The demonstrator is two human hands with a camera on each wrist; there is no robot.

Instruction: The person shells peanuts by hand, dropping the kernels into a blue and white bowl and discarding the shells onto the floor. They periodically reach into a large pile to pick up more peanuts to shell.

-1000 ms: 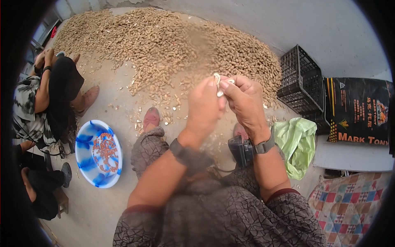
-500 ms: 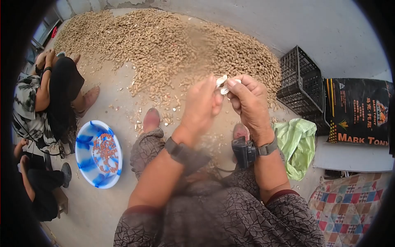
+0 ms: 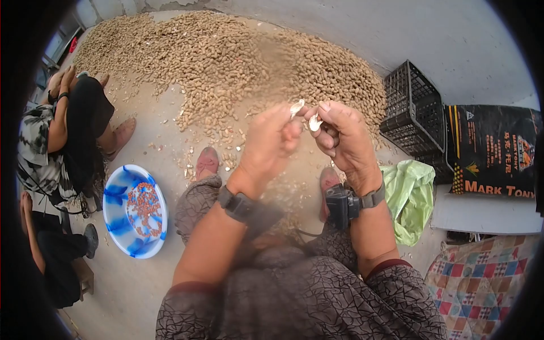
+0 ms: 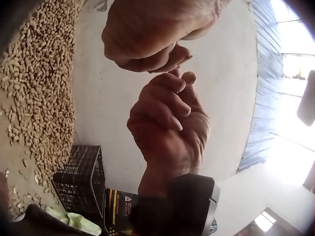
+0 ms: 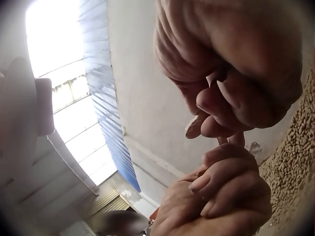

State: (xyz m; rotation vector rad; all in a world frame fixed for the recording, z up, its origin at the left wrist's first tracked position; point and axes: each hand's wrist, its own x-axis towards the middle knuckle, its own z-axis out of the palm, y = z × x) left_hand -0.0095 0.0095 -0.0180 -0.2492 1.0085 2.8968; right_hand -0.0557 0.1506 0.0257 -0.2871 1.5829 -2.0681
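Observation:
Before the body, both hands are raised close together in the head view. My left hand [image 3: 266,141] pinches a pale, opened peanut shell piece [image 3: 297,107] at its fingertips. Another peanut shell piece [image 3: 315,122], its white inside showing, is pinched between thumb and fingers of my right hand [image 3: 350,139]. The fingertips of the two hands almost meet. In the right wrist view, a shell bit [image 5: 194,126] pokes out from the right fingers. Within the left wrist view, the left hand's own fingers hide what it holds.
A large heap of unshelled peanuts [image 3: 226,62] spreads along the wall. A blue-and-white basin [image 3: 116,212] with reddish kernels stands at the left, near seated people. Black crates [image 3: 416,107], a green plastic bag [image 3: 405,198] and a black printed sack [image 3: 493,147] are at the right. Shell bits litter the floor.
The hands have drawn slightly apart, the left one shifting left. The peanut shell, held between both hands earlier, now shows as separate pieces, one in each hand.

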